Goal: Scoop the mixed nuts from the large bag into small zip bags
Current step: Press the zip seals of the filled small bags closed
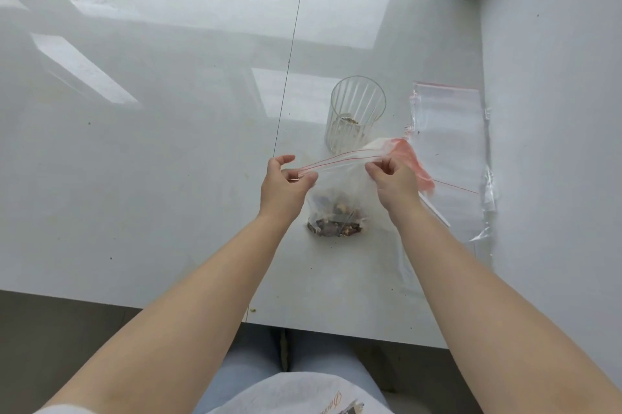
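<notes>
A clear zip bag (340,188) with a red seal line hangs between my hands over the white table (168,144). Mixed nuts (336,220) lie in its bottom, which touches the table. My left hand (286,183) pinches the left end of the bag's top strip. At the right end, my right hand (392,176) pinches the strip, and a pinkish piece of bag bunches up behind it. The top strip is stretched taut between the two hands.
A ribbed clear glass (356,113) with a few nuts at its bottom stands just behind the bag. Empty zip bags (451,151) lie flat to the right, near the wall (555,144). The table's front edge runs close to my lap.
</notes>
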